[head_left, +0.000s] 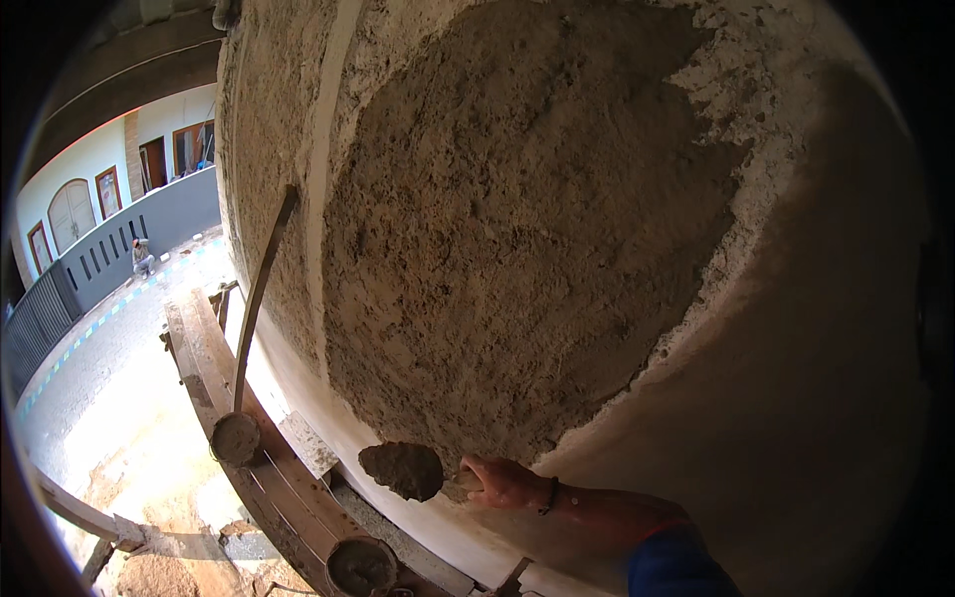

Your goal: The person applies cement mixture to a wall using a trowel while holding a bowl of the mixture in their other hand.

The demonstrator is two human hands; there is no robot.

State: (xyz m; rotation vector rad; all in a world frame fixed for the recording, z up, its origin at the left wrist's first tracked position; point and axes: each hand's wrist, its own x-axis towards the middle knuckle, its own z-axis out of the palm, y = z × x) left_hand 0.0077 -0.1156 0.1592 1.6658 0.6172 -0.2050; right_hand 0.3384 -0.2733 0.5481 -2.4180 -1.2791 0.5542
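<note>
My right hand point(505, 485) reaches in from the lower right, its arm in a blue sleeve with a dark band at the wrist. Its fingers are closed round the handle of a trowel point(402, 471), whose blade is covered with a lump of grey mortar. The trowel is held low, in front of the bottom edge of a rough, dark mortar patch point(527, 239) on the wall. Smooth plaster point(796, 358) borders the patch on the right and below. My left hand is not in view.
Two mortar buckets, one farther point(236, 439) and one nearer point(362, 567), stand on a plank scaffold point(288, 497) at the left. A long straight batten point(261, 298) rises from the farther bucket toward the wall. Beyond, a person point(141, 259) crouches by a grey street wall point(149, 234).
</note>
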